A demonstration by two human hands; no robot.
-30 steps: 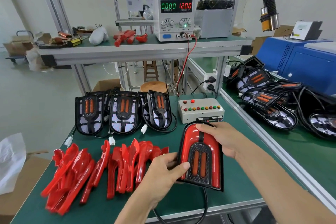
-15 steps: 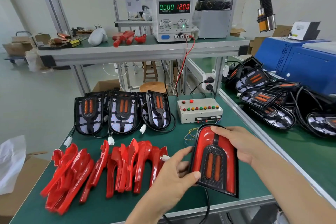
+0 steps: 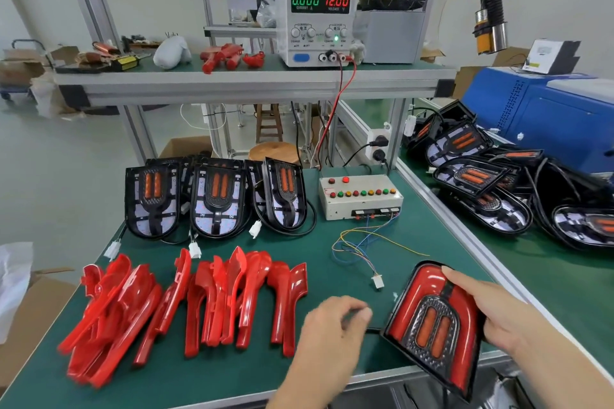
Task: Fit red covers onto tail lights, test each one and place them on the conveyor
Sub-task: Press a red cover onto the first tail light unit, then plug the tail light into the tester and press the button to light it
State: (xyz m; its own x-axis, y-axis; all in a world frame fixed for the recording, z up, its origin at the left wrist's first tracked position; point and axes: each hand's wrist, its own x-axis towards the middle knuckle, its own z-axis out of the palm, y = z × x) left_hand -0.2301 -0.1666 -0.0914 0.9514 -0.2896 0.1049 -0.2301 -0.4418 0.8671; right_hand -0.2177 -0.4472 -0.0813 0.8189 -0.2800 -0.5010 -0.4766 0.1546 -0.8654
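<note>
Covered tail light lifted off bench, ready for testing.
I log the bench; the tail light, now held only by my right hand past the front edge; my left hand, released, fingers loosely curled, reaching toward its cable; tester connector unplugged.
</note>
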